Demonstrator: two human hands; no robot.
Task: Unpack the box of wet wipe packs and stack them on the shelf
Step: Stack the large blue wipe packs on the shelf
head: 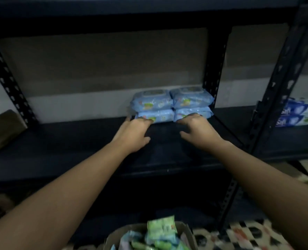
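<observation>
Both hands are reaching onto the dark shelf (77,141). The left hand (134,134) and right hand (197,131) are touching the lower blue wipe packs (173,106) with bent fingertips, gripping nothing. More packs are sitting in the box (183,230) below.

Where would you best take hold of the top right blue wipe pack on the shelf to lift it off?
Grip the top right pack by its two short ends, coming from the open front of the shelf. It lies flat on another pack. A neighbour butts its left end and the upright post crowds its right, so slide it forward first, probably by its front edge.
</observation>
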